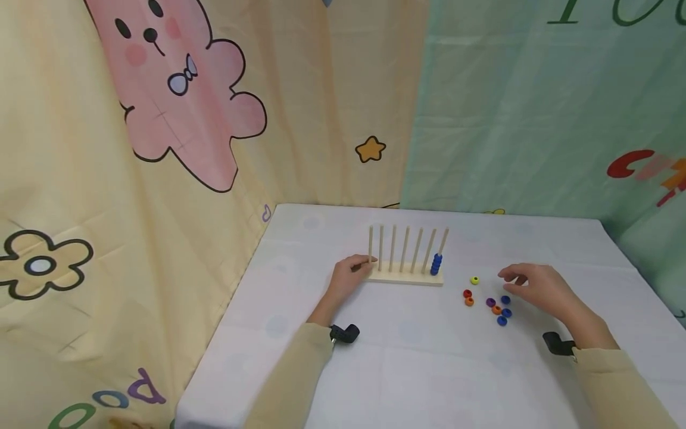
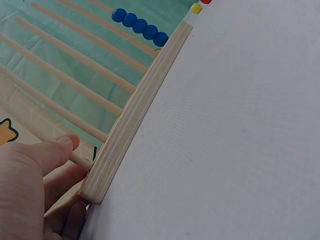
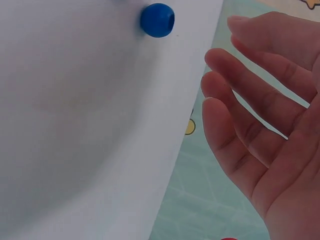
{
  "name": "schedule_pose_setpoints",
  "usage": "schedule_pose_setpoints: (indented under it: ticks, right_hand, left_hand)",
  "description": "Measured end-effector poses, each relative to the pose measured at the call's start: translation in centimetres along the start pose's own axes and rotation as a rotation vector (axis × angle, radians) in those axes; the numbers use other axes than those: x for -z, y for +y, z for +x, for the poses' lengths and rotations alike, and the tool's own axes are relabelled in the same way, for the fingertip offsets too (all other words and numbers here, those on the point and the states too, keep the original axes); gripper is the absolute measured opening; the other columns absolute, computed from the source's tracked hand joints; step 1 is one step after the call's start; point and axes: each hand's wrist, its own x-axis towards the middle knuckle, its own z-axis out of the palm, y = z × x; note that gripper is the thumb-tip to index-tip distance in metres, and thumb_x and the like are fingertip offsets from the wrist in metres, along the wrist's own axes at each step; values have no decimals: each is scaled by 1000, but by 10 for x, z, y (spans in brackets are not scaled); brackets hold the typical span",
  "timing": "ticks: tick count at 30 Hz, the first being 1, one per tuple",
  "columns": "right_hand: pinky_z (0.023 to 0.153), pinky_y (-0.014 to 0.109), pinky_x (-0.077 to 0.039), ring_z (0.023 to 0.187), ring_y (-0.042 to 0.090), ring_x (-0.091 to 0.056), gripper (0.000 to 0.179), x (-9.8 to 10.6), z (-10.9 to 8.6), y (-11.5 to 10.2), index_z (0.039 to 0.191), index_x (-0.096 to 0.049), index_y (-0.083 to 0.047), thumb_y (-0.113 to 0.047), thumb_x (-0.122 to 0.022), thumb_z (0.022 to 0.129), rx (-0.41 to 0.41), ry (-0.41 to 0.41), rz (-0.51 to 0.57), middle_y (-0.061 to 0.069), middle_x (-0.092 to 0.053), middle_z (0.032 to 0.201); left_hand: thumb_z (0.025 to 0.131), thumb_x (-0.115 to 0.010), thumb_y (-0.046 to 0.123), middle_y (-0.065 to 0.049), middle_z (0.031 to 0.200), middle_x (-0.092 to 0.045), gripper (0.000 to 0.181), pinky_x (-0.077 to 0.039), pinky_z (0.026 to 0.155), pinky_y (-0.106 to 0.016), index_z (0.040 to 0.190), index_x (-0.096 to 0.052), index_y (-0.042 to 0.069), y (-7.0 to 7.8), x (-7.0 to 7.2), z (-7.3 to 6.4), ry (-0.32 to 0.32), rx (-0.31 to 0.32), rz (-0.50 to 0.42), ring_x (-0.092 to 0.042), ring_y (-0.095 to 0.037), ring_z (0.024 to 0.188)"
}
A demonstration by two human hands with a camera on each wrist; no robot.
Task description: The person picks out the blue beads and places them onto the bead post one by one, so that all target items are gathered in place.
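Observation:
A wooden peg rack (image 1: 404, 277) with a row of upright pegs stands on the table. Several blue beads (image 1: 436, 264) are stacked on its rightmost peg; the other pegs are bare. My left hand (image 1: 347, 279) holds the rack at its left end, thumb and fingers around the foot of the end peg (image 2: 80, 161). To the right of the rack, my right hand (image 1: 541, 290) hovers with loosely bent fingers and nothing between them. Just left of and below it lie loose blue beads (image 1: 505, 300), one of which, a blue bead (image 3: 158, 20), shows near the fingertips in the right wrist view.
Loose beads lie right of the rack: a yellow bead (image 1: 474, 280), a red bead (image 1: 467, 293), an orange bead (image 1: 469, 302) and a purple bead (image 1: 490, 302) among them. A white cloth covers the table (image 1: 407, 369). Printed curtains (image 1: 321, 119) hang behind it.

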Motion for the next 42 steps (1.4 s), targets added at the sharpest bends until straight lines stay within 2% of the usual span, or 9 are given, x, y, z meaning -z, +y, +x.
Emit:
schedule_pose_setpoints:
  ticks: [8,17,27,37,42]
  right_hand:
    - [75,46,-54,93,29,-60,30,-12,-12,10,117,-72,-6,-15,-76,89,-60,-42,19,10,-70,106]
    - [79,52,-54,92,30,-61,27,-26,-17,16,112,-73,-4,-7,-78,85,-55,-40,21,11,-71,104]
    - [76,51,-54,89,29,-60,24,-28,-16,18,109,-74,-5,-5,-77,84,-76,-40,27,9,-68,100]
    - [74,51,-53,87,30,-60,21,-31,-14,21,106,-76,-7,-9,-79,85,-84,-17,0,8,-68,96]
    - [75,52,-53,87,30,-61,21,-29,-13,20,106,-75,-6,-10,-79,85,-97,-32,13,9,-67,97]
  left_hand:
    - [99,-67,24,8,116,-71,21,-49,95,-30,117,-76,16,-2,0,2,-5,15,-7,-62,-9,110]
    - [100,-66,20,5,118,-71,20,-50,95,-32,117,-76,15,-1,0,-1,1,15,-3,-63,-13,112]
    - [99,-68,23,4,117,-71,21,-51,93,-31,118,-76,16,1,0,-1,6,21,-18,-64,-12,109]
    - [99,-68,26,3,118,-71,22,-52,92,-32,117,-76,16,-1,-1,0,9,18,-26,-64,-14,108]
    - [99,-68,24,3,117,-71,21,-52,92,-33,117,-76,15,2,-1,-1,12,16,-26,-64,-14,107]
